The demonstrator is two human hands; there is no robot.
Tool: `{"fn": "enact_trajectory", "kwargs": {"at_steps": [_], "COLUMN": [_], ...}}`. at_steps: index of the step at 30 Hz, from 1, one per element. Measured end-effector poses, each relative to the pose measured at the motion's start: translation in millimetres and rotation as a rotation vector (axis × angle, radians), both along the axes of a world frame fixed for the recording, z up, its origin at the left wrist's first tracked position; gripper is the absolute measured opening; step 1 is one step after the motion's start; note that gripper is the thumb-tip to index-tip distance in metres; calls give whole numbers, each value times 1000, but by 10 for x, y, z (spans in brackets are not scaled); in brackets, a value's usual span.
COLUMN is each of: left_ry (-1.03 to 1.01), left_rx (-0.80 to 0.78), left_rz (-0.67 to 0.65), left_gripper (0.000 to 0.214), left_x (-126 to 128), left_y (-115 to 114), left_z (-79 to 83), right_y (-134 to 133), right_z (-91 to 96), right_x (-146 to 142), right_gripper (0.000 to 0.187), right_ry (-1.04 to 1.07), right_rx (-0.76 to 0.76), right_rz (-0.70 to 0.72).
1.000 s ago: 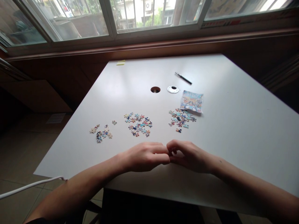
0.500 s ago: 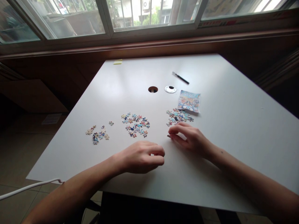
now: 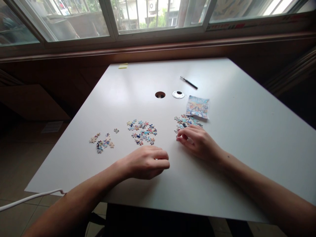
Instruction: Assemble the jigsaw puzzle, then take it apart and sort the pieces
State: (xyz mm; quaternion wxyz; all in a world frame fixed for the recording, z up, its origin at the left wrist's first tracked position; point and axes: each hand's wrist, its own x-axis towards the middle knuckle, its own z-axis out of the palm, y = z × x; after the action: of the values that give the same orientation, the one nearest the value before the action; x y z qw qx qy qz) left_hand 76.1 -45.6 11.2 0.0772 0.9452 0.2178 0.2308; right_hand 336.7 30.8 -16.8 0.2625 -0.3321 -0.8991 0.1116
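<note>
My right hand (image 3: 195, 140) is just in front of the right-hand pile of jigsaw puzzle pieces (image 3: 181, 121), covering part of it. Its thumb and index finger are pinched at a puzzle piece, which is mostly hidden by the fingertips. Lower and to the left, my left hand (image 3: 149, 163) hovers over the table with fingers curled and pressed together; whatever they may hold is hidden. Beyond it lies a middle pile of colourful puzzle pieces (image 3: 145, 133). A smaller group of pieces (image 3: 105, 143), some with the plain side up, is farther left, near a single piece (image 3: 116, 130).
A printed picture packet (image 3: 197, 107) touches the right pile. Behind it are a black pen (image 3: 189, 82), a metal grommet cover (image 3: 178, 94) and a round hole (image 3: 160, 95) in the white table (image 3: 118, 98). A yellow sticky note (image 3: 122, 66) and a white cable (image 3: 32, 197) lie at the edges.
My right hand's fingertips have closed together, and the dark piece that showed beneath them is now hidden. My left hand has shifted slightly left and up. The view has moved a little.
</note>
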Motion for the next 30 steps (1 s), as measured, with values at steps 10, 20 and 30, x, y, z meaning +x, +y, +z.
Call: {"fn": "enact_trajectory", "kwargs": {"at_steps": [10,20,30], "left_ry": [260,480,347], "left_rx": [-21,-329,-306], "left_rz": [863,1031,906], "left_gripper": [20,26,18], "left_x": [-1275,-1381,-1355], "left_y": [441,416,431], "left_z": [370,393,337], "right_y": [-22,-29,-38], "right_z": [-16,-29,-10], "right_x": [25,30,29], "right_gripper": [13,12,12], "right_ry": [-39,-52,-54], "right_rx": [23,34,29], "right_rz": [-30,-55,-53]}}
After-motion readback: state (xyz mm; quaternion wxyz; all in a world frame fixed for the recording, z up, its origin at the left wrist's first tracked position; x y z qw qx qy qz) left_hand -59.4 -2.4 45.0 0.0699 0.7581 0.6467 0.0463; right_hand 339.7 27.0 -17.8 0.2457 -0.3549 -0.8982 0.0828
